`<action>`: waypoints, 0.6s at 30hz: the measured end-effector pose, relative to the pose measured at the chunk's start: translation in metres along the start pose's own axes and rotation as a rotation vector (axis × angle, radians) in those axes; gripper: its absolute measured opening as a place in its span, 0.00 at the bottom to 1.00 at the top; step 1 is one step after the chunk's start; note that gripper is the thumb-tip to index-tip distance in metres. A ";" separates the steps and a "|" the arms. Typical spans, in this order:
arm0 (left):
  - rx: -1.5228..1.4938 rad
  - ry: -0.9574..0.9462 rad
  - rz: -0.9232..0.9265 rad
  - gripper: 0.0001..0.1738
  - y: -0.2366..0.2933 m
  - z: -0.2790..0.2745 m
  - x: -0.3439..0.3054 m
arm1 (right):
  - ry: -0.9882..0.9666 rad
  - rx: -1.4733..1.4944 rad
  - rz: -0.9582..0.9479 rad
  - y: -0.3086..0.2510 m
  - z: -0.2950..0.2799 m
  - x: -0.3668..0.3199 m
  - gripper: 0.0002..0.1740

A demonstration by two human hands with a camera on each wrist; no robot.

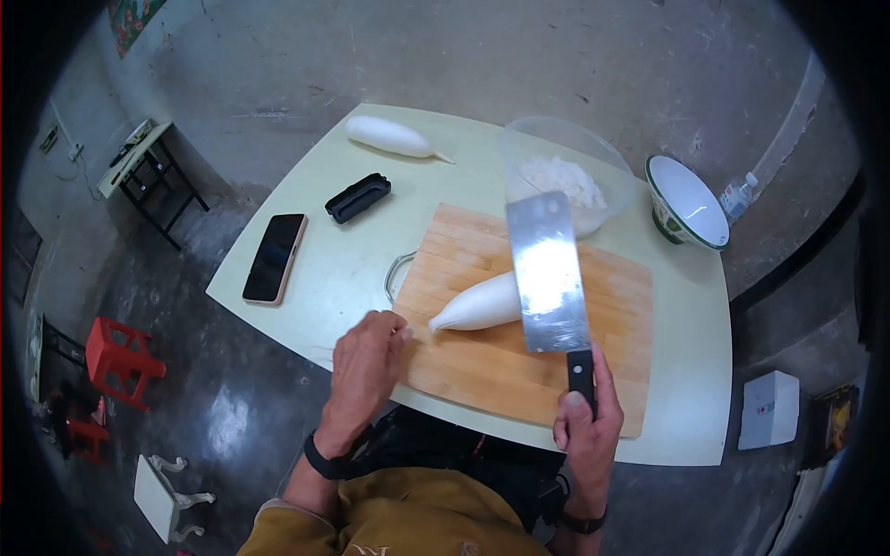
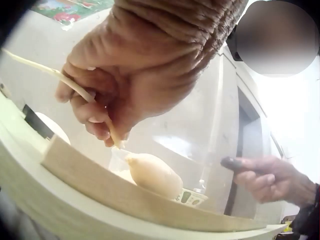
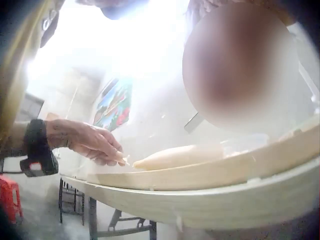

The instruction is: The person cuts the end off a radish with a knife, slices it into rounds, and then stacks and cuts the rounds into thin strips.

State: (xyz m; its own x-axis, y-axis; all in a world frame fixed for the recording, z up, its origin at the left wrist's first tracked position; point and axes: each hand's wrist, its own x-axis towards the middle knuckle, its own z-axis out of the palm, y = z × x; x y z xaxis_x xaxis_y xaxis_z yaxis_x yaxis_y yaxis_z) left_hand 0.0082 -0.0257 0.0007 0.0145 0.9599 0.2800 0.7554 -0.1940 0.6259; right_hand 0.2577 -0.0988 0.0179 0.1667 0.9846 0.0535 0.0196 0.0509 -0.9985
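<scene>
A white radish (image 1: 479,304) lies on the wooden cutting board (image 1: 464,375), its narrow tip toward the left hand. The left hand (image 1: 366,363) is at the board's left edge; in the left wrist view that hand (image 2: 132,75) pinches a thin root tail (image 2: 75,86), just apart from the radish (image 2: 155,175). Gripped by its black handle, a broad cleaver (image 1: 549,278) is held up in the right hand (image 1: 591,428), its blade over the radish's other end and hiding it in the head view. The right wrist view shows the left hand (image 3: 85,141) beside the radish tip (image 3: 142,164).
Behind the board stands a clear bowl (image 1: 616,185) of white shreds, with an enamel bowl (image 1: 691,206) to its right. Another radish (image 1: 389,136), a black case (image 1: 358,198) and a phone (image 1: 275,259) lie at the left. A metal handle (image 1: 397,275) adjoins the board.
</scene>
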 end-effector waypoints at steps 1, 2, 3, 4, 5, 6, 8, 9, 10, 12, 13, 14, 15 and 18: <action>-0.021 0.053 0.043 0.05 -0.005 -0.004 0.004 | -0.012 0.120 -0.004 0.014 -0.007 0.004 0.34; -0.042 0.106 0.084 0.05 -0.008 -0.007 0.008 | -0.016 0.121 -0.005 0.021 -0.012 0.005 0.34; -0.034 0.080 0.073 0.06 -0.007 -0.013 0.012 | -0.025 0.213 0.036 0.026 -0.015 0.007 0.35; -0.032 0.083 0.073 0.06 -0.008 -0.015 0.017 | -0.034 0.307 0.077 0.028 -0.017 0.008 0.35; -0.021 0.086 0.093 0.08 -0.009 -0.017 0.021 | -0.041 0.344 0.097 0.028 -0.017 0.008 0.36; -0.011 0.089 0.115 0.09 -0.010 -0.019 0.026 | -0.042 0.346 0.096 0.027 -0.016 0.008 0.36; -0.017 0.076 0.112 0.11 -0.011 -0.023 0.035 | -0.004 0.372 0.147 0.025 -0.013 0.008 0.39; -0.009 0.078 0.118 0.12 -0.012 -0.023 0.040 | -0.006 0.372 0.145 0.027 -0.014 0.009 0.39; 0.000 0.080 0.124 0.12 -0.013 -0.024 0.044 | -0.018 0.391 0.135 0.030 -0.017 0.008 0.38; 0.026 0.116 0.136 0.12 -0.019 -0.021 0.052 | -0.033 0.411 0.122 0.034 -0.020 0.009 0.37; 0.051 0.147 0.147 0.11 -0.020 -0.020 0.054 | -0.022 0.420 0.110 0.035 -0.021 0.008 0.38; 0.052 0.148 0.148 0.11 -0.019 -0.021 0.056 | -0.010 0.429 0.099 0.037 -0.021 0.008 0.38; 0.104 0.158 0.121 0.10 -0.018 -0.021 0.057 | -0.010 0.430 0.097 0.039 -0.022 0.008 0.38; 0.169 0.190 0.113 0.07 -0.015 -0.018 0.064 | -0.035 0.418 0.086 0.040 -0.022 0.008 0.39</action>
State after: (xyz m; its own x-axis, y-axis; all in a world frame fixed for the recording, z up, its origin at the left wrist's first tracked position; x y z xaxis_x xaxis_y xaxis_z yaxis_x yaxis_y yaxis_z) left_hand -0.0147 0.0345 0.0223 -0.0063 0.8757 0.4828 0.8548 -0.2459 0.4570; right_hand 0.2818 -0.0928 -0.0217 0.1171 0.9929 -0.0231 -0.3957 0.0253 -0.9180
